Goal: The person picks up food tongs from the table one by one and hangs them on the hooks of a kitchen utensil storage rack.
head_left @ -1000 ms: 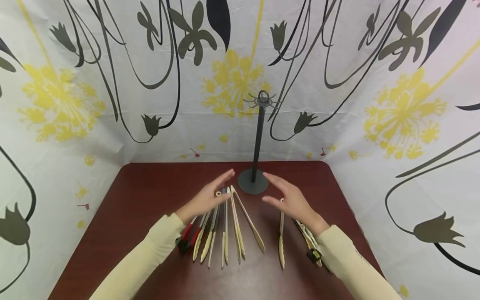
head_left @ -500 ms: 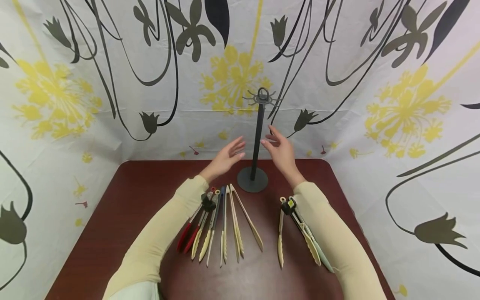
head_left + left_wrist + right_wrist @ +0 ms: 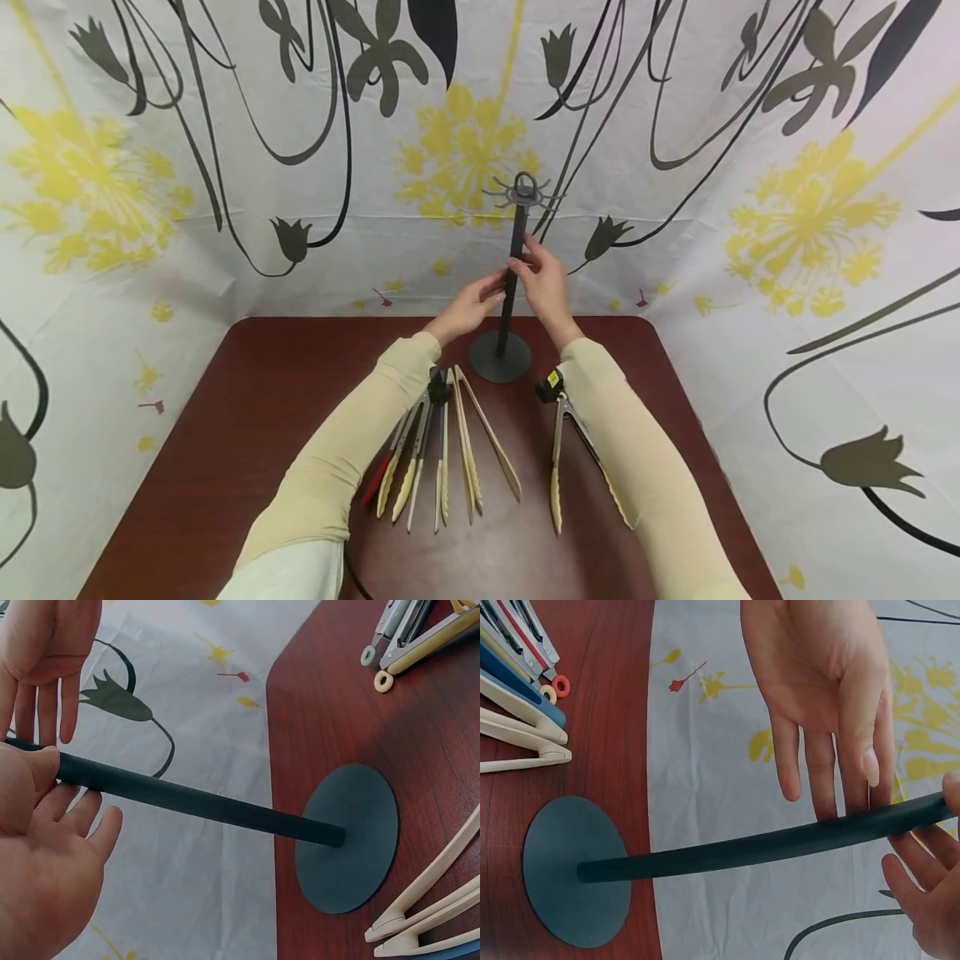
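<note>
A dark utensil stand [image 3: 506, 321] rises upright at the back of the table, with a ring of hooks and a top loop. My left hand [image 3: 467, 310] is at the pole's middle, its extended fingers passing behind it. In the right wrist view, the thumb of that left hand [image 3: 821, 690] sits short of the pole. Slightly higher on the other side is my right hand [image 3: 546, 290], fingers reaching behind the pole and thumb tip right at its edge. The left wrist view shows the straight fingers of this right hand [image 3: 52, 645] at the pole.
Several tongs lie left of centre on the dark red table [image 3: 300, 392], among them pale tongs [image 3: 492, 437] spread apart and red-tipped tongs [image 3: 378, 477]. More tongs [image 3: 557, 487] lie under the right forearm. A patterned white cloth [image 3: 247, 167] stands behind.
Both hands have risen from above the tongs and moved inward to the stand's pole, closing the gap on either side. The stand stays in place.
</note>
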The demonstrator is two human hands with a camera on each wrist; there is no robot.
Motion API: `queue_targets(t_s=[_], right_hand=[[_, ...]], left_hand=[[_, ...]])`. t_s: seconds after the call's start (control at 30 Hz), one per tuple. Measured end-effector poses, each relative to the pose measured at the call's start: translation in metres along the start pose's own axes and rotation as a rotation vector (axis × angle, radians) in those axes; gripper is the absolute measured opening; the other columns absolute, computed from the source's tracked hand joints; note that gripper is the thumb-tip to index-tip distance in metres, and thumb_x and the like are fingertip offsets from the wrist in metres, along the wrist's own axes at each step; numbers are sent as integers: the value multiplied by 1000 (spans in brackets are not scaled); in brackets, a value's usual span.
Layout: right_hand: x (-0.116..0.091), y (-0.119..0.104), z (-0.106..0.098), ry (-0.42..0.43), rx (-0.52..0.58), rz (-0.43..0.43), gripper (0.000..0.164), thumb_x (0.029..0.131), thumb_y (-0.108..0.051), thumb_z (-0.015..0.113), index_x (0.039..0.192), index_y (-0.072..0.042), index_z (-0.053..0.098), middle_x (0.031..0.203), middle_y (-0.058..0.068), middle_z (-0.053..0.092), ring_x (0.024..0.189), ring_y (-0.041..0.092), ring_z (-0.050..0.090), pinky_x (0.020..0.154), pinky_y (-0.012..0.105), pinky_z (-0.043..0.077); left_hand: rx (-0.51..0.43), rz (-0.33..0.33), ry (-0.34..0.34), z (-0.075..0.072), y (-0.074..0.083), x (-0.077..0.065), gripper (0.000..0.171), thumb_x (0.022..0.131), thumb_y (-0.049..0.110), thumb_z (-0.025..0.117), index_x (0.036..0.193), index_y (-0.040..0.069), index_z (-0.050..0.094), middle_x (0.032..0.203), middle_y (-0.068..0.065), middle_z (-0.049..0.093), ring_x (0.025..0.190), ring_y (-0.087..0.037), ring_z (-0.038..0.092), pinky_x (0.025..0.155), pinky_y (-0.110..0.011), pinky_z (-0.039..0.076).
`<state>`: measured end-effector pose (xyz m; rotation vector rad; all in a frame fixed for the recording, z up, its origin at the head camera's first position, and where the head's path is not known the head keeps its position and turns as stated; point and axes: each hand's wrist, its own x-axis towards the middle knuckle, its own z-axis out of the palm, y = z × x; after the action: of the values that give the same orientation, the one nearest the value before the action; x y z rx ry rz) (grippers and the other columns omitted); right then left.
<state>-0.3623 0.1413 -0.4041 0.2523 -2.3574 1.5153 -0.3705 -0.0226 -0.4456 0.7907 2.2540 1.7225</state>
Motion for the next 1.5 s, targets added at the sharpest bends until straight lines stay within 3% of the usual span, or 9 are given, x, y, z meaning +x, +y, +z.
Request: queue_targets(t_s=[0.23, 0.53, 0.7, 0.87, 0.97, 1.13, 1.23, 1.4, 1.5], right_hand=[[0, 1, 3, 46, -7, 8, 47, 98, -25, 62, 143, -15, 54, 121, 17, 71, 109, 28, 70, 92, 45, 55], [-3, -4, 6, 48, 0, 13, 46, 100, -25, 59, 145, -18, 52, 118, 16, 72, 98, 28, 72, 72, 38, 60], [-5, -6, 5, 48, -7, 13, 45, 100, -24, 58, 144, -17, 53, 114, 16, 73, 80, 33, 70, 68, 41, 60], [-7, -7, 5, 55, -24, 13, 44, 100, -23, 59, 143, -15, 54, 113, 17, 73, 84, 32, 72, 66, 45, 60], [-8, -8, 4, 61, -34, 11, 44, 100, -23, 60, 142, -15, 55, 113, 17, 73, 85, 31, 73, 62, 39, 59], [-14, -11, 2, 63, -42, -10, 42, 100, -23, 59, 141, -16, 56, 112, 17, 74, 70, 38, 68, 53, 23, 54], [-18, -11, 0, 63, -36, -14, 43, 100, -22, 60, 141, -15, 56, 112, 18, 74, 68, 38, 68, 52, 22, 53], [-23, -10, -1, 65, -60, -8, 44, 100, -25, 60, 142, -13, 56, 115, 17, 73, 82, 31, 74, 54, 25, 55], [-28, -10, -3, 71, -88, -12, 45, 100, -26, 60, 142, -14, 55, 114, 16, 74, 74, 28, 73, 55, 26, 55]], left_hand=[[-3, -7, -3, 3, 0, -2, 54, 106, 9, 43, 157, 13, 27, 161, -9, 34, 148, -24, 36, 119, -40, 34], [-23, -28, -17, 1, 5, -5, 56, 106, 9, 42, 158, 15, 24, 164, -8, 29, 150, -25, 33, 120, -43, 32], [-29, -21, -7, 4, 2, -4, 55, 106, 7, 41, 158, 13, 24, 164, -8, 28, 150, -25, 33, 120, -42, 31], [-25, -34, -10, 7, 4, -8, 56, 106, 9, 41, 159, 15, 22, 164, -8, 29, 150, -24, 33, 120, -43, 31], [-33, -37, -20, 8, 5, -10, 57, 106, 10, 41, 159, 16, 21, 164, -7, 28, 150, -24, 32, 120, -43, 32], [-40, -29, -40, 9, 6, -14, 57, 106, 8, 40, 159, 16, 20, 164, -7, 27, 151, -24, 31, 120, -44, 32], [-38, -26, -58, 11, 9, -18, 58, 106, 8, 41, 159, 17, 19, 165, -7, 26, 151, -24, 31, 120, -43, 32], [-33, -19, -81, 13, 11, -25, 60, 106, 10, 42, 160, 16, 16, 166, -8, 22, 152, -25, 29, 121, -43, 31], [-13, -26, -89, 15, 13, -30, 61, 106, 14, 42, 160, 18, 15, 166, -6, 22, 152, -24, 28, 120, -44, 32]])
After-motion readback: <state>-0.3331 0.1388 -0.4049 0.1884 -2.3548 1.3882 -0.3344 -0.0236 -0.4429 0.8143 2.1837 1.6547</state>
